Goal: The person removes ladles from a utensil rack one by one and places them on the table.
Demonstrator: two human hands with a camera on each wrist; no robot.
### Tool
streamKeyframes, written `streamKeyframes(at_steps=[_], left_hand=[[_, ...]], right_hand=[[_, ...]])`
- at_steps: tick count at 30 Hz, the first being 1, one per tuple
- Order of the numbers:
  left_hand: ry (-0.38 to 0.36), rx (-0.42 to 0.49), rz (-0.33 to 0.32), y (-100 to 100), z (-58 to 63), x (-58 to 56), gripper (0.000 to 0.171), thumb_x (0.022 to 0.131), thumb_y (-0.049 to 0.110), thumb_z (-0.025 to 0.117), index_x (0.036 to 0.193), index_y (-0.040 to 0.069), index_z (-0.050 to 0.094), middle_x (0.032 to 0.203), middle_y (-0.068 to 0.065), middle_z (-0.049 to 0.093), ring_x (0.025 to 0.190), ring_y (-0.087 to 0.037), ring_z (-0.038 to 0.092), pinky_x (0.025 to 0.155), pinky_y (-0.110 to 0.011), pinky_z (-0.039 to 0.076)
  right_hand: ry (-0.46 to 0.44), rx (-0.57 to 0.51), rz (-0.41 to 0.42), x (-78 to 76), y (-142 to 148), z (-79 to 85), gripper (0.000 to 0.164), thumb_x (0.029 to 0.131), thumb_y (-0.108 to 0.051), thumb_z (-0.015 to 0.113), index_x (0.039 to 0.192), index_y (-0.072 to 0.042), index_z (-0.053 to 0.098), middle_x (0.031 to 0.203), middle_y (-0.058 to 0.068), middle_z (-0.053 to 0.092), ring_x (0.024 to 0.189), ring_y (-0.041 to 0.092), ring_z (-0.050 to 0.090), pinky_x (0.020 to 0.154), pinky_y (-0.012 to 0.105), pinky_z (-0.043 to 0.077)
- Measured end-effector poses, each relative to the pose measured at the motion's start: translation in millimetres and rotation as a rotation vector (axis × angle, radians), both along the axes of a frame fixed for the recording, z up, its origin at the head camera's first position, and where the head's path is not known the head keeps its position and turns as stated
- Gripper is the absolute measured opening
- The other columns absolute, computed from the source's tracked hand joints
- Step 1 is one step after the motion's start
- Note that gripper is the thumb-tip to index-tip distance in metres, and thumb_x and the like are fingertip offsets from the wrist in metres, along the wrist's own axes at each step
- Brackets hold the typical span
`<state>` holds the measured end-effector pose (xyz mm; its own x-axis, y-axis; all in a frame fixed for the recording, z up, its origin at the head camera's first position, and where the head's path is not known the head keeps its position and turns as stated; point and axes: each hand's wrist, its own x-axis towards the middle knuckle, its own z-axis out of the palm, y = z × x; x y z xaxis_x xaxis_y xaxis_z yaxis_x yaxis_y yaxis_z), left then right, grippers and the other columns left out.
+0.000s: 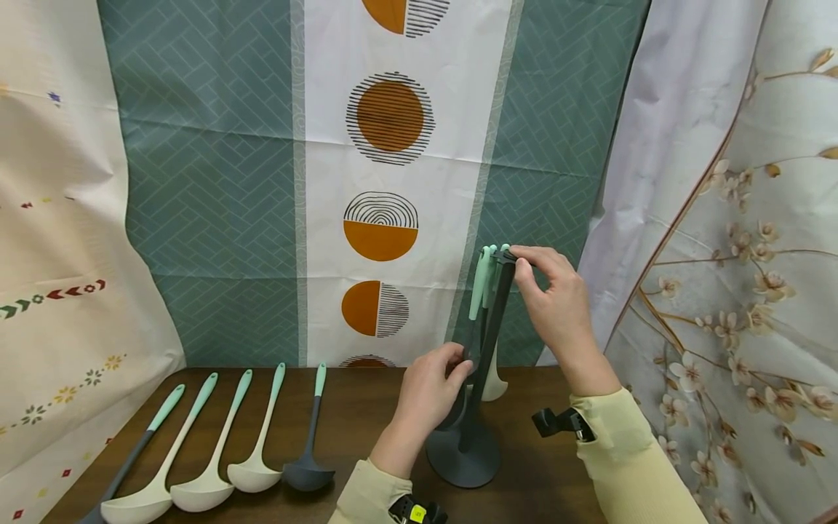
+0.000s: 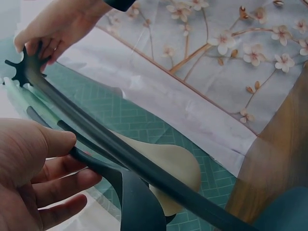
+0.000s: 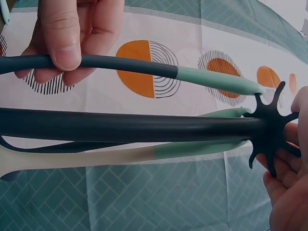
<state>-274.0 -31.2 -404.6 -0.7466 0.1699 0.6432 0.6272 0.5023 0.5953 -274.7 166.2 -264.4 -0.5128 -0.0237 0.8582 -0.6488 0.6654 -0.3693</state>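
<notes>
A dark grey utensil stand (image 1: pixel 495 327) with a round base and a star-shaped crown of hooks (image 3: pixel 269 126) stands right of the middle. My right hand (image 1: pixel 556 298) holds the crown at the top. Lower down, my left hand (image 1: pixel 428 389) pinches the dark handle of a ladle (image 3: pixel 130 66), whose mint end meets one hook. Behind the post hang other utensils, among them one with a cream head (image 2: pixel 178 168) and mint-ended handle (image 3: pixel 202 148). In the head view the left hand and post partly hide the dark ladle's bowl.
On the brown table (image 1: pixel 366 415) at the left lie several ladles in a row, such as a cream ladle (image 1: pixel 255 473) and a dark ladle (image 1: pixel 309 473), mint handle ends pointing away. A patterned curtain (image 1: pixel 216 218) hangs behind, and a floral curtain (image 1: pixel 740 327) at the right.
</notes>
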Motion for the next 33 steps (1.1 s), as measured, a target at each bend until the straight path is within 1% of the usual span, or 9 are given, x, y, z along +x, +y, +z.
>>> streamKeyframes(at_steps=[9, 14, 17, 21, 25, 33], left_hand=[[0.011, 0.017, 0.008, -3.7, 2.0, 0.6, 0.005, 0.104, 0.017, 0.079, 0.107, 0.013, 0.078, 0.093, 0.005, 0.075, 0.075, -0.010, 0.060, 0.071, -0.033, 0.053], [0.022, 0.024, 0.018, -5.3, 6.5, 3.6, 0.006, 0.104, 0.016, 0.079, 0.109, 0.013, 0.078, 0.095, 0.004, 0.075, 0.075, -0.011, 0.059, 0.072, -0.033, 0.053], [0.028, 0.033, 0.017, -6.7, 9.4, 5.9, 0.006, 0.104, 0.016, 0.079, 0.110, 0.013, 0.078, 0.095, 0.004, 0.076, 0.076, -0.012, 0.060, 0.072, -0.033, 0.053], [0.032, 0.043, 0.014, -8.4, 11.2, 7.8, 0.006, 0.104, 0.015, 0.079, 0.110, 0.013, 0.078, 0.094, 0.004, 0.075, 0.076, -0.012, 0.060, 0.071, -0.032, 0.053], [0.032, 0.055, 0.012, -10.1, 12.9, 9.7, 0.006, 0.104, 0.015, 0.079, 0.110, 0.012, 0.079, 0.095, 0.004, 0.076, 0.076, -0.012, 0.060, 0.071, -0.032, 0.053], [0.054, 0.073, 0.018, -14.8, 16.8, 14.2, 0.006, 0.104, 0.014, 0.079, 0.110, 0.012, 0.079, 0.095, 0.004, 0.076, 0.078, -0.012, 0.063, 0.073, -0.033, 0.056]], right_hand=[[0.013, 0.018, -0.010, -0.5, -0.7, 1.7, 0.035, 0.114, -0.030, 0.057, 0.135, -0.013, 0.080, 0.136, 0.007, 0.074, 0.133, 0.032, 0.062, 0.111, 0.062, 0.046], [0.090, 0.077, -0.041, 1.3, -0.8, 4.0, 0.036, 0.113, -0.026, 0.056, 0.131, -0.008, 0.081, 0.133, 0.013, 0.072, 0.127, 0.038, 0.059, 0.104, 0.059, 0.047], [0.134, 0.116, -0.060, 1.7, -0.3, 5.3, 0.036, 0.113, -0.023, 0.056, 0.130, -0.007, 0.082, 0.124, 0.016, 0.071, 0.117, 0.040, 0.058, 0.096, 0.056, 0.047], [0.120, 0.139, -0.074, 3.1, 0.2, 6.2, 0.036, 0.113, -0.024, 0.054, 0.131, -0.007, 0.081, 0.117, 0.015, 0.072, 0.110, 0.039, 0.059, 0.090, 0.055, 0.048], [0.098, 0.156, -0.078, 4.1, 1.8, 6.2, 0.038, 0.115, -0.025, 0.052, 0.133, -0.008, 0.080, 0.121, 0.014, 0.074, 0.113, 0.038, 0.061, 0.092, 0.057, 0.049], [0.083, 0.163, -0.040, 5.5, 5.8, 5.4, 0.038, 0.118, -0.023, 0.049, 0.136, -0.006, 0.078, 0.126, 0.014, 0.075, 0.125, 0.038, 0.059, 0.098, 0.060, 0.047]])
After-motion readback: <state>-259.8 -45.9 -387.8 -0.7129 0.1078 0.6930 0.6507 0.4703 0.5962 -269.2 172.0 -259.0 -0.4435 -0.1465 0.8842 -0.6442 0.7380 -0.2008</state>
